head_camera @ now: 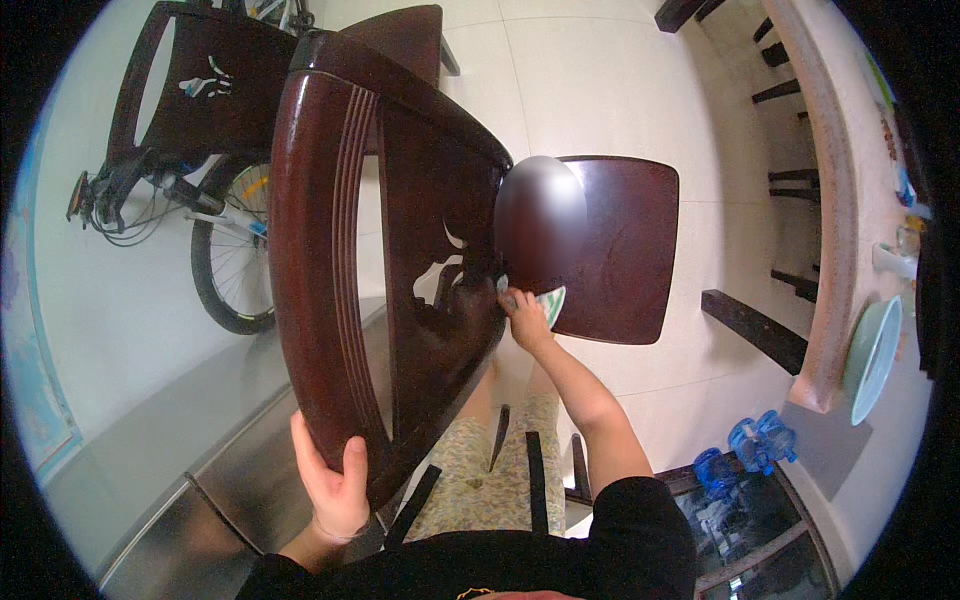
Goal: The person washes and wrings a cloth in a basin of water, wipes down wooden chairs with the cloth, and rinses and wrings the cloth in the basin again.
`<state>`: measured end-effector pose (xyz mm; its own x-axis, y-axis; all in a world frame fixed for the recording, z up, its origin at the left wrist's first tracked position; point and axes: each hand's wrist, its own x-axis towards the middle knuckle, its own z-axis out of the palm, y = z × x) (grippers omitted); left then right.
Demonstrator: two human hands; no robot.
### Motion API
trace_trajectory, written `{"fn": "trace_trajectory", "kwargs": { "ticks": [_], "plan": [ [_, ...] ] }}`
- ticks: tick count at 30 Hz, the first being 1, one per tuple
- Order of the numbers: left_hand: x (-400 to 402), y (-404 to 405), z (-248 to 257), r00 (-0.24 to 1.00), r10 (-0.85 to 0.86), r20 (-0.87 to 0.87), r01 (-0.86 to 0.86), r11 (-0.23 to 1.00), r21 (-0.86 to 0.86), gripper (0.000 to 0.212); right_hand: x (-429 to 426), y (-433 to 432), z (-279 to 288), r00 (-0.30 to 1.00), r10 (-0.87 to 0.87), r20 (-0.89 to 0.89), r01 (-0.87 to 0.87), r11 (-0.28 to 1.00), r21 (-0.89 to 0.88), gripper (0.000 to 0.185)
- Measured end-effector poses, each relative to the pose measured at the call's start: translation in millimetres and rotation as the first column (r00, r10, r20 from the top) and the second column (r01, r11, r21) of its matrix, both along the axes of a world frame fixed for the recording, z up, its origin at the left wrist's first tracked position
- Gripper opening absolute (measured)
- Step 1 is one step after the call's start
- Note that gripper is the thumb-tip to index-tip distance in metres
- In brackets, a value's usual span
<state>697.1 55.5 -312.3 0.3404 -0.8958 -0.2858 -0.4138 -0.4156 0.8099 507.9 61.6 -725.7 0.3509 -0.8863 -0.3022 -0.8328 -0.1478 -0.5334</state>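
Note:
In front of me stands a dark, glossy wooden chair, its tall backrest (pixel 420 195) with cut-out openings facing me and its seat (pixel 622 255) beyond. My left hand (pixel 330 480) grips the near lower-left corner of the backrest's top rail (pixel 311 247), thumb on one face and fingers around the edge. A white and green cloth (pixel 553 304) is bunched in my right hand (pixel 529 322), against the lower part of the backrest where it meets the seat. The hand hides part of the cloth. A blurred patch covers some of the seat.
Another dark chair (pixel 210 75) and a bicycle wheel (pixel 232 255) stand at the left. On the right, a table edge (pixel 829 187) carries a light-green basin (pixel 874 360). Several blue water bottles (pixel 742 442) stand lower right, near a dark glass-topped cabinet (pixel 739 517). A metallic surface (pixel 247 465) lies lower left.

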Motion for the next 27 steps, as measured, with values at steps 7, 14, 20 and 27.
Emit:
{"fn": "trace_trajectory", "kwargs": {
  "ticks": [7,14,20,27],
  "plan": [
    [11,-3,1,1.0,-0.011,-0.002,0.011,0.999,0.044,0.045,-11,-81,17,0.992,0.113,-0.059,-0.076,0.895,0.439,0.022],
    [25,0,2,0.997,0.058,0.054,-0.062,0.995,0.079,0.046,-36,-241,25,0.955,-0.29,0.06,0.29,0.957,0.008,0.046],
    [41,0,0,0.994,0.025,0.107,-0.038,0.992,0.119,0.05,-3,-211,-21,0.918,-0.057,-0.392,-0.037,0.973,-0.23,0.054],
    [54,0,1,0.992,0.04,0.119,-0.059,0.985,0.164,0.052,-4,-36,-5,0.876,0.425,-0.228,-0.442,0.896,-0.028,0.059]
  ]
}}
